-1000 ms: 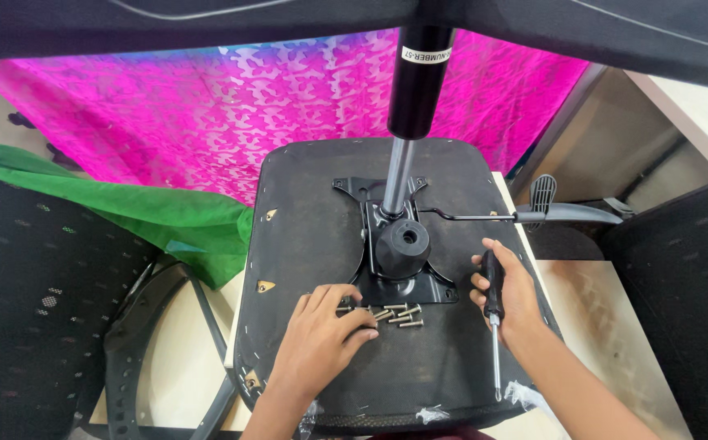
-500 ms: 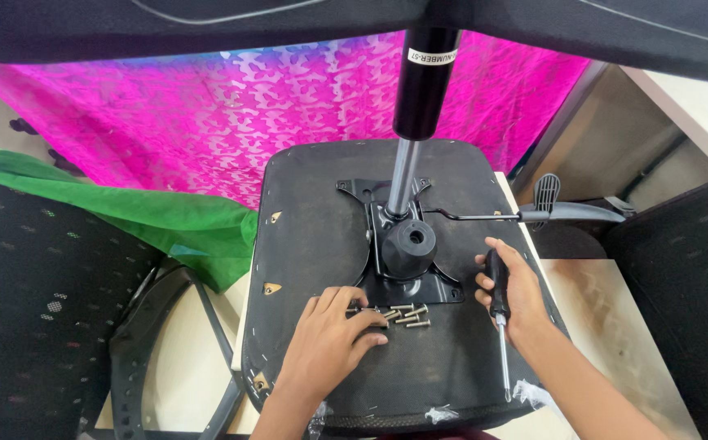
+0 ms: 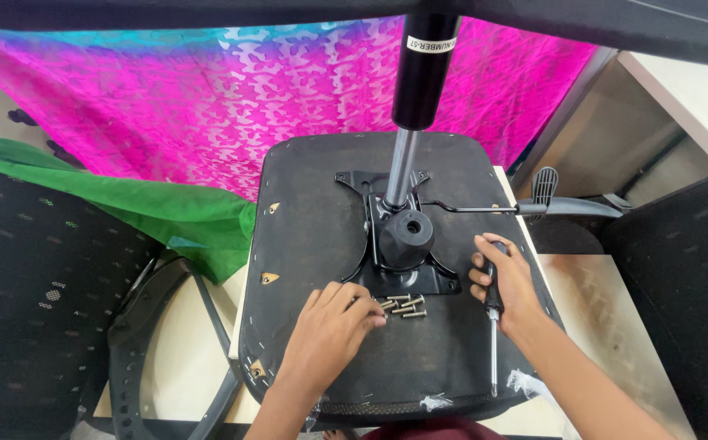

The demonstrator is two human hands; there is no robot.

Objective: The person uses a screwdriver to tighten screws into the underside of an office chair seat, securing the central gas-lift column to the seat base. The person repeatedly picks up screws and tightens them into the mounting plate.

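An upturned black chair seat [image 3: 321, 220] lies in front of me, its metal mechanism plate [image 3: 407, 273] and gas cylinder [image 3: 419, 73] pointing up. Several silver screws [image 3: 403, 305] lie loose on the seat just below the plate. My left hand [image 3: 329, 334] rests on the seat with its fingertips on the leftmost screws. My right hand [image 3: 509, 289] grips a black-handled screwdriver [image 3: 492, 326], its shaft pointing down towards me along the seat's right side.
A height lever with a black paddle [image 3: 566, 205] sticks out to the right. Pink patterned cloth [image 3: 207, 90] and green cloth [image 3: 150, 212] hang behind and to the left. Black chair parts [image 3: 36, 293] stand at the left, another dark panel [image 3: 680, 277] at the right.
My left hand's fingertips have shifted slightly among the screws. My right hand, still holding the screwdriver, has stayed in place; the view moved a little.
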